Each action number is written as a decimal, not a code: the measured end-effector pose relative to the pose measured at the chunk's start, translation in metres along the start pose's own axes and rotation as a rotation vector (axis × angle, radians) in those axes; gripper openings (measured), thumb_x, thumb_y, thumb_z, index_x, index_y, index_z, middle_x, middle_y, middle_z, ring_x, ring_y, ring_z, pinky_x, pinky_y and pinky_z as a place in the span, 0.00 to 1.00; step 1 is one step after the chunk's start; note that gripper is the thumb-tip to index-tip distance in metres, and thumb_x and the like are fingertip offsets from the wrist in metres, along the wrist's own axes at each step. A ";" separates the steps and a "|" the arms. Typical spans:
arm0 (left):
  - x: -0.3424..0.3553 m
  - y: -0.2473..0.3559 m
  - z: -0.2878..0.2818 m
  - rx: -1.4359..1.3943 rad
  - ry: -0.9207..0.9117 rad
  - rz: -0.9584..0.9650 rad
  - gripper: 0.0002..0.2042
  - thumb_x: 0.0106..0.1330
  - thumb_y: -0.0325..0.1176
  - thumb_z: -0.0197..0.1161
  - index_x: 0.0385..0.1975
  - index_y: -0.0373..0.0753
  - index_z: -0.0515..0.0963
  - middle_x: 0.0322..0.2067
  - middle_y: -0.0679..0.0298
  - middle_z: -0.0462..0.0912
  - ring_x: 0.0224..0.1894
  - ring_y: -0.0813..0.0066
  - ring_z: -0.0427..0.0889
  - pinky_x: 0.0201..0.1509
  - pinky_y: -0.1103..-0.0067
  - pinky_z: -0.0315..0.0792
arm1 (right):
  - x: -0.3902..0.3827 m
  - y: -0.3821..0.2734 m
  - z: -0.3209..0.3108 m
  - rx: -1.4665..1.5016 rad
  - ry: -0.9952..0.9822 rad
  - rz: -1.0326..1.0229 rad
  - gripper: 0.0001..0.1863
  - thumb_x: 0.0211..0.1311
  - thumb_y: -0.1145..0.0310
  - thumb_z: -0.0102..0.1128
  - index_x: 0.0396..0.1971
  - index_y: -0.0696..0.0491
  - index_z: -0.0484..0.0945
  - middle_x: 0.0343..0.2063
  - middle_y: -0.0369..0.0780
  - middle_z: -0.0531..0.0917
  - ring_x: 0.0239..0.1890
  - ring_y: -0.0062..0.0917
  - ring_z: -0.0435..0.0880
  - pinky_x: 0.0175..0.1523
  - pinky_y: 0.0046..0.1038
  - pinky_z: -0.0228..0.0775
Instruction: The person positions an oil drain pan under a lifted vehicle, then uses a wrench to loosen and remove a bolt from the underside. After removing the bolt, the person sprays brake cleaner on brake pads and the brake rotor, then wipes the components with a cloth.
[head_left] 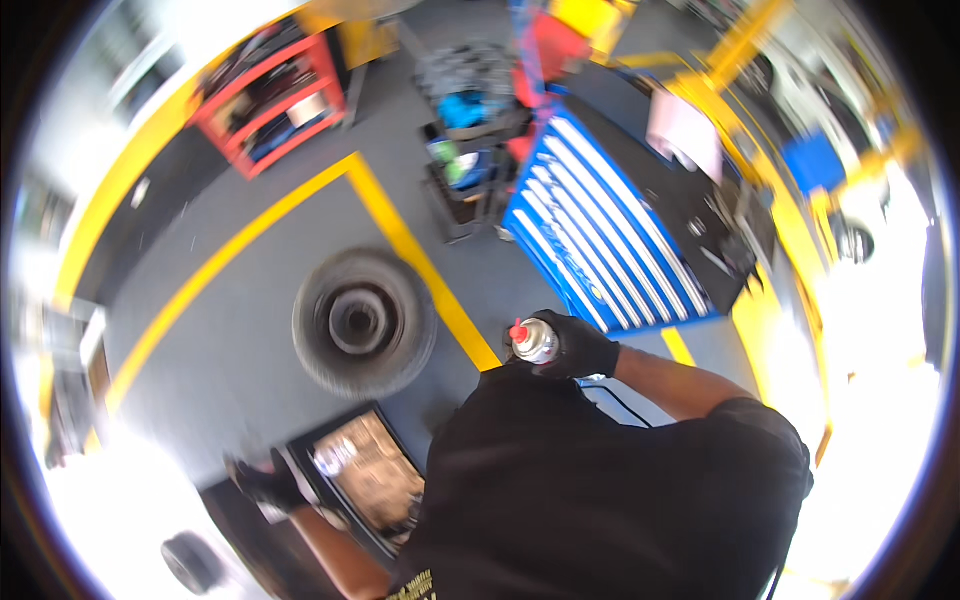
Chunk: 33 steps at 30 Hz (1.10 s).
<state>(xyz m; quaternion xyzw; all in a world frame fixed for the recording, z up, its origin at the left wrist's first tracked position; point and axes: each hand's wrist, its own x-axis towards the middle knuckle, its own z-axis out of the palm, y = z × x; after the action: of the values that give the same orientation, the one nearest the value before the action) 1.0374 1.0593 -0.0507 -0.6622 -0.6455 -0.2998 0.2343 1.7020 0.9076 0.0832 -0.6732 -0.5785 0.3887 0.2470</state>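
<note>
My right hand, in a black glove, is closed round a spray can with a red nozzle, held in front of my chest. My left hand, also gloved in black, reaches out to the left and is blurred. Its fingers look apart, and I see nothing gripped in them. Beside it is a black-rimmed tray with a brown, cardboard-like sheet in it. Ahead on the grey floor is a round, worn wheel-like part with a dark hole in its middle.
A blue tool chest with several pale-edged drawers is at the front right, with a pink-white cloth on top. Beyond stand a dark cart and a red shelf cart. Yellow lines mark the floor.
</note>
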 end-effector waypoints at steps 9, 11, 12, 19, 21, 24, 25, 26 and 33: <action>0.102 0.551 0.091 -0.718 -0.563 0.489 0.33 0.62 0.44 0.79 0.63 0.35 0.76 0.60 0.47 0.77 0.68 0.48 0.72 0.74 0.55 0.64 | -0.039 0.089 -0.095 0.214 0.397 0.144 0.34 0.50 0.56 0.85 0.58 0.47 0.81 0.49 0.44 0.89 0.55 0.44 0.88 0.62 0.44 0.79; 0.109 0.696 0.078 -1.000 -0.405 0.873 0.31 0.66 0.42 0.76 0.64 0.32 0.74 0.62 0.47 0.76 0.67 0.45 0.71 0.72 0.54 0.65 | -0.058 0.106 -0.123 0.235 0.503 0.203 0.32 0.51 0.55 0.84 0.56 0.47 0.82 0.49 0.44 0.89 0.54 0.43 0.88 0.61 0.44 0.80; 0.109 0.764 0.066 -1.125 -0.404 0.997 0.30 0.66 0.42 0.76 0.63 0.32 0.74 0.61 0.46 0.77 0.66 0.46 0.72 0.69 0.54 0.67 | -0.069 0.117 -0.135 0.244 0.546 0.230 0.31 0.52 0.55 0.84 0.55 0.47 0.82 0.49 0.44 0.89 0.54 0.43 0.88 0.61 0.44 0.80; 0.032 1.144 -0.028 -1.305 -0.463 1.593 0.23 0.66 0.44 0.72 0.60 0.45 0.82 0.59 0.57 0.82 0.62 0.53 0.79 0.64 0.56 0.70 | -0.167 0.158 -0.147 0.233 0.933 0.366 0.33 0.49 0.58 0.87 0.54 0.50 0.82 0.47 0.46 0.90 0.50 0.45 0.90 0.57 0.43 0.81; 0.007 1.202 -0.041 -1.259 -0.366 1.693 0.23 0.65 0.45 0.71 0.59 0.47 0.82 0.62 0.59 0.78 0.64 0.55 0.76 0.65 0.54 0.70 | -0.188 0.157 -0.135 0.262 1.034 0.466 0.36 0.46 0.59 0.88 0.55 0.53 0.81 0.46 0.47 0.90 0.48 0.45 0.90 0.55 0.43 0.82; -0.010 1.241 -0.042 -1.048 -0.376 1.885 0.15 0.64 0.40 0.69 0.49 0.47 0.84 0.56 0.60 0.81 0.62 0.55 0.77 0.63 0.56 0.71 | -0.210 0.153 -0.118 0.354 1.175 0.578 0.39 0.43 0.58 0.89 0.56 0.55 0.81 0.45 0.48 0.89 0.48 0.45 0.90 0.54 0.42 0.82; -0.013 1.246 -0.042 -1.056 -0.319 1.932 0.13 0.64 0.39 0.68 0.46 0.46 0.84 0.54 0.61 0.82 0.62 0.56 0.78 0.63 0.56 0.71 | -0.215 0.153 -0.114 0.375 1.201 0.597 0.39 0.43 0.59 0.89 0.56 0.56 0.81 0.46 0.48 0.89 0.48 0.45 0.90 0.55 0.42 0.82; -0.013 1.251 -0.043 -1.017 -0.279 1.979 0.11 0.63 0.38 0.68 0.43 0.45 0.84 0.53 0.61 0.83 0.61 0.56 0.78 0.62 0.57 0.72 | -0.218 0.154 -0.112 0.391 1.230 0.616 0.39 0.43 0.59 0.89 0.56 0.56 0.80 0.46 0.48 0.89 0.48 0.45 0.90 0.55 0.42 0.82; 0.049 1.277 -0.070 -1.285 -0.620 1.929 0.05 0.69 0.32 0.65 0.39 0.41 0.84 0.36 0.65 0.86 0.41 0.66 0.85 0.47 0.69 0.78 | -0.223 0.174 -0.121 0.326 1.220 0.544 0.39 0.43 0.62 0.87 0.58 0.55 0.80 0.50 0.48 0.89 0.52 0.44 0.90 0.58 0.42 0.82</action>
<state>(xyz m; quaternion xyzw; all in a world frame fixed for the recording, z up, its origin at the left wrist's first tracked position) 2.3012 0.9729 0.1314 -0.9129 0.3554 -0.0957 -0.1764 1.8952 0.6692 0.0698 -0.8472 -0.0806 0.0704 0.5204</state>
